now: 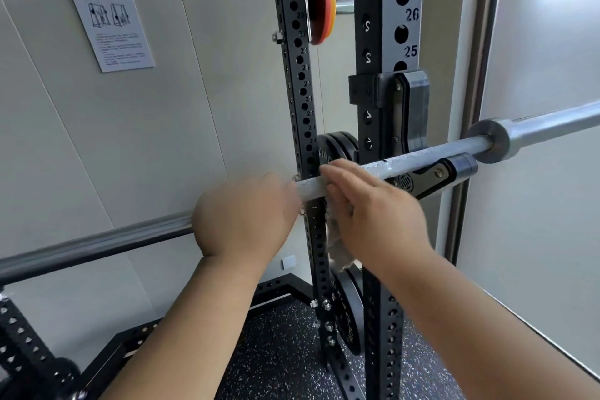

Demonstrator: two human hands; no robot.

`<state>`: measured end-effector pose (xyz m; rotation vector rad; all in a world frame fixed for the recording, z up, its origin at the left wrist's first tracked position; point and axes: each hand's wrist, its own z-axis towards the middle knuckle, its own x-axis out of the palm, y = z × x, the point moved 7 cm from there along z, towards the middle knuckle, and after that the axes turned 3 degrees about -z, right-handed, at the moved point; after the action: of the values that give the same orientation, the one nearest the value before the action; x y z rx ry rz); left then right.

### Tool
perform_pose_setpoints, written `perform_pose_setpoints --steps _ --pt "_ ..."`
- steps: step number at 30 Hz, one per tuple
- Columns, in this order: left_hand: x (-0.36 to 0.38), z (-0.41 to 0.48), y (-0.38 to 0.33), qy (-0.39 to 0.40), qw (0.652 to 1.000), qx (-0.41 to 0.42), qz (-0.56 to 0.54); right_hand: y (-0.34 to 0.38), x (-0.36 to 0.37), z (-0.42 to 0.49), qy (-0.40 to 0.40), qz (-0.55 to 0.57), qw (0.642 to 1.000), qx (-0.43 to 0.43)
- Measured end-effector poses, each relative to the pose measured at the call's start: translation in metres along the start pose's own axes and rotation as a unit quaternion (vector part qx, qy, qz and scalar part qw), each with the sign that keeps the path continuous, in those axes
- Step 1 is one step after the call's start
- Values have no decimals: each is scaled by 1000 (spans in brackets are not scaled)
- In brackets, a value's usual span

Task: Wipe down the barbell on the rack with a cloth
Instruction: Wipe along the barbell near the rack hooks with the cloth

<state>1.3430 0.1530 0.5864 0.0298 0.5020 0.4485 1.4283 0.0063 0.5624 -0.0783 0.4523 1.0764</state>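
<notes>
A silver barbell (422, 157) lies across the black rack, resting on a J-hook (431, 177) at the right upright. My left hand (246, 217) grips the bar left of centre, fingers curled round it. My right hand (370, 204) is just to its right, with fingers fairly straight over the bar, pressing a whitish cloth (337, 240) against it. The cloth hangs down below the bar beside my palm, mostly hidden by the hand. The bar's thicker sleeve (552, 127) runs off to the right.
Two black perforated rack uprights (383, 26) stand behind the bar. A red and orange plate (321, 5) hangs high up, black plates (337, 146) sit behind the bar and lower down. A wall notice (112, 27) is at the left. Speckled rubber floor (279, 351) lies below.
</notes>
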Motion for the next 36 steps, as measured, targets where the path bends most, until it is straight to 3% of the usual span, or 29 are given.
perform_pose_setpoints --steps 4,10,15,20,24,27,32,36 --pt "3 4 1 19 999 -22 16 -11 1 -5 -23 4 998 58" --pt "3 8 1 72 997 -33 23 -1 8 -2 3 6 1000 -9" --pt "5 11 1 126 990 -35 59 -28 3 -1 -29 2 996 82" --pt "13 21 5 199 979 -47 27 9 16 -8 -3 39 999 4" --pt "11 23 5 202 978 -48 18 -22 4 -3 -37 26 997 59" --pt "3 17 2 169 984 -47 39 -6 14 -6 -50 52 994 88" --pt "-4 -8 1 91 996 13 13 5 15 -13 20 53 998 -7" --pt "-6 -17 -10 114 990 -68 50 -37 -2 -8 -35 49 994 87"
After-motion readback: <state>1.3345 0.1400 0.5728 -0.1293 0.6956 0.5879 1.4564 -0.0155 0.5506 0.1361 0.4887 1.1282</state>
